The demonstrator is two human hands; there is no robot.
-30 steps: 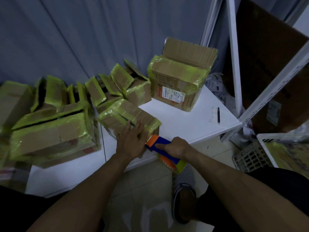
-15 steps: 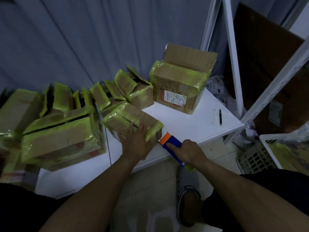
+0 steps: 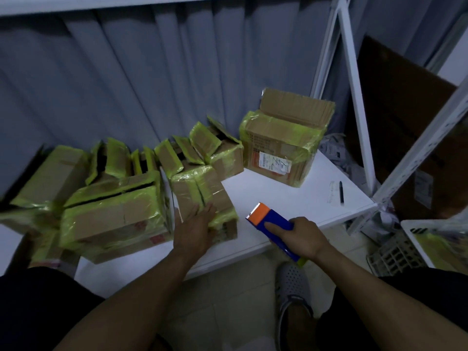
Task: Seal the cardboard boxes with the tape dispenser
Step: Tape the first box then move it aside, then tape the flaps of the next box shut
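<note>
- The white shipping label [image 3: 274, 163] on the front of the tall open-flapped cardboard box [image 3: 281, 145] at the back of the counter carries dark print and a scrawl. It is too blurred for you to read.
- Red print sits low on the big tape-wrapped cardboard box [image 3: 114, 219] on the left, and it is also illegible.
- Your left hand [image 3: 195, 230] lies flat, fingers straight and together, palm down on the near end of the small cardboard box [image 3: 202, 193]. This box is banded in yellow-green tape and sits on the white counter [image 3: 278, 196], close to its front edge.
- Your right hand [image 3: 302, 236] is wrapped round the handle of the blue tape dispenser [image 3: 271, 220], with the forefinger laid along its top.
- The dispenser's orange toothed head points up and to the left. It hovers over the counter just to the right of the small box, not touching it.
- Both of your forearms reach in from the bottom of the view.
- More taped boxes with raised flaps crowd behind the small one.
- A black pen [image 3: 341, 192] lies near the counter's right edge.
- A grey perforated shoe [image 3: 291, 282] rests on the tiled floor below your right hand.
</note>
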